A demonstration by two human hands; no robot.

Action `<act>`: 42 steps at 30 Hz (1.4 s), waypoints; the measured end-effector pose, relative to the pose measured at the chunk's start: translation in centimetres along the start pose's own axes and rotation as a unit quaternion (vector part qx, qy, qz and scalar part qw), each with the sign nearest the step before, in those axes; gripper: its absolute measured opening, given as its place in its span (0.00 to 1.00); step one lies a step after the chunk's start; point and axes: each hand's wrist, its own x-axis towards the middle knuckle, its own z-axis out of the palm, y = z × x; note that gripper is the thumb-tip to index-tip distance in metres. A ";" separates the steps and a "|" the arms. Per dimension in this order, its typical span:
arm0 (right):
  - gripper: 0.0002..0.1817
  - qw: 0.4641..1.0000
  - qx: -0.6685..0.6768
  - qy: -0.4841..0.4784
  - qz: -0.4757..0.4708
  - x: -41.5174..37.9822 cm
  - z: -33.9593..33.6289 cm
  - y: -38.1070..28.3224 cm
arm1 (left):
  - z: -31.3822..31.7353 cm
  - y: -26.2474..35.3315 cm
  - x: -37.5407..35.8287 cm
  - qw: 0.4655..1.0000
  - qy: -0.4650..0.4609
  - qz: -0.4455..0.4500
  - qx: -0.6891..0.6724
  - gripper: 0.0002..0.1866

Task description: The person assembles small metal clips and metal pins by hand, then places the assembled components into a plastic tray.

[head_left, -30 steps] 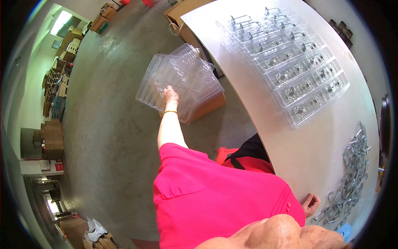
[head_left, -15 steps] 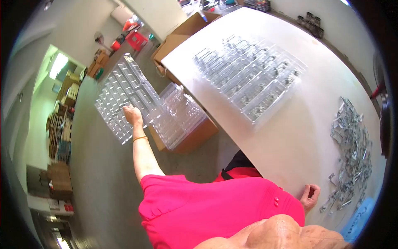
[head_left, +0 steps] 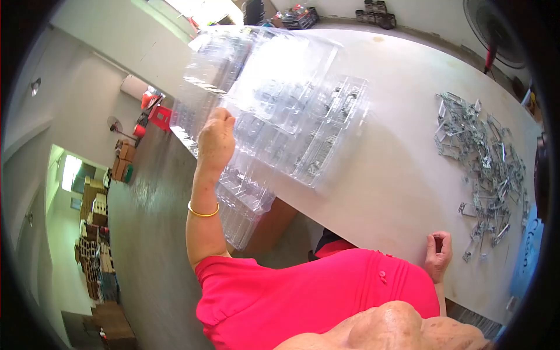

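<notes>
My left hand (head_left: 217, 137) is closed on the edge of a clear plastic tray (head_left: 291, 58), raised over the far left part of the table. Under it, partly hidden and blurred by glare, a clear compartment tray (head_left: 326, 137) with small metal parts lies on the table. At the near table edge my right hand (head_left: 438, 254) rests with its fingers curled in and nothing visible in them. A loose pile of metal parts (head_left: 481, 157) lies to its upper right.
The white table (head_left: 385, 181) has its left edge running diagonally. Beside it, more clear trays (head_left: 236, 224) stand at a cardboard box (head_left: 273, 224). A blue item (head_left: 527, 251) lies at the right edge. A black fan (head_left: 496, 29) stands behind the table.
My left hand has brought the clear tray from beside the table up and over the filled tray. The view has turned. My right hand remains at the table edge.
</notes>
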 end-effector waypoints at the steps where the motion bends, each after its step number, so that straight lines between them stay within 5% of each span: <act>1: 0.04 1.000 0.001 0.008 0.007 0.1 0.0 0.1 | 0.7 0.7 0.5 1.000 -0.005 0.009 -0.002 0.07; 8: 0.04 0.999 0.029 0.009 -0.013 0.1 0.2 -0.1 | 5.3 1.5 3.3 0.981 -0.179 -0.046 0.056 0.15; 42: 0.06 0.999 -0.007 0.011 -0.050 0.4 0.1 0.3 | 10.8 0.8 3.9 0.977 -0.201 -0.054 0.047 0.13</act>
